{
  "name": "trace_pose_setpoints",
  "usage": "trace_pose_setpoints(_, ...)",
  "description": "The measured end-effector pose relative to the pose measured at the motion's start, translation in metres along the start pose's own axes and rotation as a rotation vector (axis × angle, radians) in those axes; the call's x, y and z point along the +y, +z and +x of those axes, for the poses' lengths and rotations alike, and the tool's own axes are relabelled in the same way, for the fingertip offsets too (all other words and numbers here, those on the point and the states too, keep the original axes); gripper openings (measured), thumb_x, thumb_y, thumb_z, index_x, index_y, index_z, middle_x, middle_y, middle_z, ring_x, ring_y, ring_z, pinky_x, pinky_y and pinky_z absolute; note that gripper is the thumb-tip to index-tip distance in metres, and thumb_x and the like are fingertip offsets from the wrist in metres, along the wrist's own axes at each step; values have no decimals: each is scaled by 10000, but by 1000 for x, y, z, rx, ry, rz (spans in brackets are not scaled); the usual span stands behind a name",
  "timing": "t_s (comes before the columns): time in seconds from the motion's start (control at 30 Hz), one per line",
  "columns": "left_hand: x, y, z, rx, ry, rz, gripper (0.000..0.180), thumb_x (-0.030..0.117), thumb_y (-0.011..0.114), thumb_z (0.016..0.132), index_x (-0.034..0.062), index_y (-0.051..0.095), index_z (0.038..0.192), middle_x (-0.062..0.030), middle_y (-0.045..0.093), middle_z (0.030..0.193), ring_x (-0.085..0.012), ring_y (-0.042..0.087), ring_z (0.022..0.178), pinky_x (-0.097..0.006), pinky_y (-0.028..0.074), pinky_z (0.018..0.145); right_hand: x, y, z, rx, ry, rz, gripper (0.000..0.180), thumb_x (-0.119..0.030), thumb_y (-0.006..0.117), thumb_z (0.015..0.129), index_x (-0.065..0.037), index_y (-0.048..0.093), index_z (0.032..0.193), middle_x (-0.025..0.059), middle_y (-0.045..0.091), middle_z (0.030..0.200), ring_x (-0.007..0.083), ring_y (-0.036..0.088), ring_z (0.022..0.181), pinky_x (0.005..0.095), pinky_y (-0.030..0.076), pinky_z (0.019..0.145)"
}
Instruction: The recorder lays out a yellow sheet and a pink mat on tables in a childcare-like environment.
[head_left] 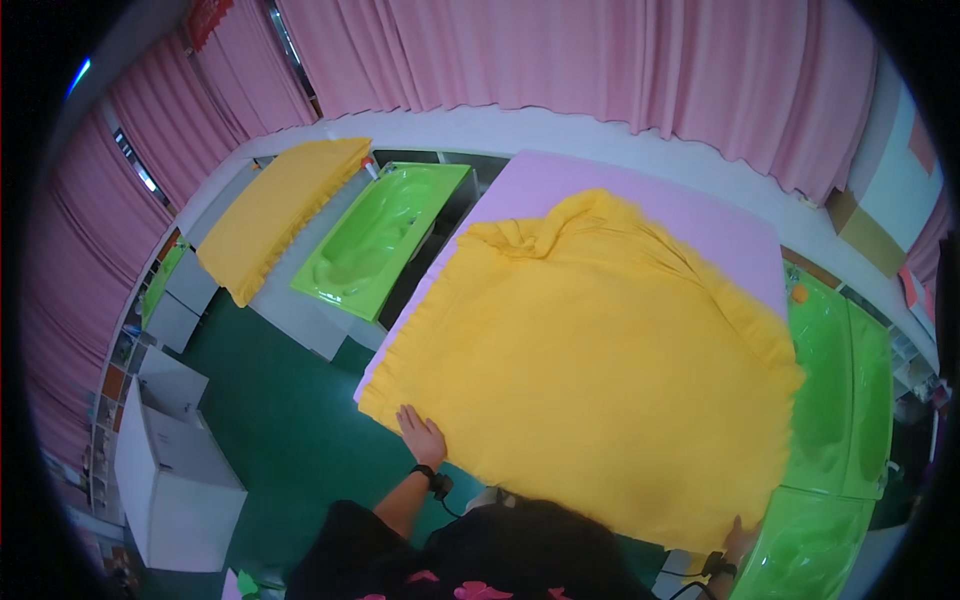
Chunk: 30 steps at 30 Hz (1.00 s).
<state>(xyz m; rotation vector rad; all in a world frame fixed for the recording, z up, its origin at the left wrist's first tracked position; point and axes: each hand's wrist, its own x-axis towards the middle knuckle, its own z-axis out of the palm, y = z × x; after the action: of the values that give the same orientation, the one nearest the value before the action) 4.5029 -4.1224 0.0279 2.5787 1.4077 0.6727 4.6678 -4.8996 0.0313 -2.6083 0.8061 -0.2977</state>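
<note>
A large yellow cover (590, 370) with ruffled edges lies spread over a lilac padded surface (640, 200) in front of me. Its far edge is bunched and folded, so part of the lilac shows beyond it. On the cover's near left edge rests my left hand (424, 440), its fingers stretched out on the cloth. My right hand (740, 543) is at the near right corner, with one digit up against the cloth and the other fingers mostly hidden; it seems to grip the edge.
Left of the lilac surface stands a bright green tub (375, 240), then another yellow cover (290, 210). More green tubs (820, 390) adjoin on the right. White cabinets (180, 470) stand on the green floor (270, 400) at the left. Pink curtains (570, 60) hang behind.
</note>
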Motion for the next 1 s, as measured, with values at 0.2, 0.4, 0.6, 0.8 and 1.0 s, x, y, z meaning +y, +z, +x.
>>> trace_pose_setpoints(0.2, 19, -1, -10, -34, 15, -29, 562, 190, 444, 908, -47, 321, 1402, -204, 265, 1501, -379, 208, 1405, -531, 276, 1076, 7, 2, 8, -44, 68, -44, 856, -355, 768, 748, -28, 348, 1418, 257, 405, 1401, 403, 414, 1267, 462, 364, 1049)
trace_pose_setpoints(0.4, 19, -8, -10, -43, 37, -86, 570, 191, 448, 908, -45, 309, 1408, -200, 273, 1498, -380, 212, 1401, -514, 266, 1086, 33, 11, 18, 19, -87, -104, 855, -290, 784, 730, 3, 346, 1404, 288, 409, 1381, 416, 432, 1245, 459, 374, 1041)
trace_pose_setpoints(0.6, 12, -16, -23, -147, 98, -130, 605, 206, 506, 895, -47, 306, 1407, -216, 284, 1485, -398, 225, 1389, -515, 261, 1089, 53, 16, 48, -178, -49, -67, 874, -464, 788, 693, 125, 459, 1250, 342, 536, 1207, 457, 541, 1107, 486, 436, 960)
trace_pose_setpoints(0.8, -5, -7, -40, 101, -220, -236, 737, 379, 655, 838, -110, 380, 1316, -308, 405, 1362, -416, 352, 1314, -463, 328, 1063, 62, 18, 56, 258, -402, -265, 783, -531, 770, 684, 118, 569, 1072, 311, 637, 961, 469, 619, 906, 491, 512, 790)
trace_pose_setpoints(1.0, -52, -6, 37, -461, -203, 167, 672, 533, 602, 821, -104, 587, 1037, -289, 644, 998, -418, 620, 995, -443, 507, 856, 19, -29, 19, 90, -360, -108, 680, -435, 817, 678, 78, 608, 1073, 265, 651, 1026, 389, 629, 965, 458, 497, 822)
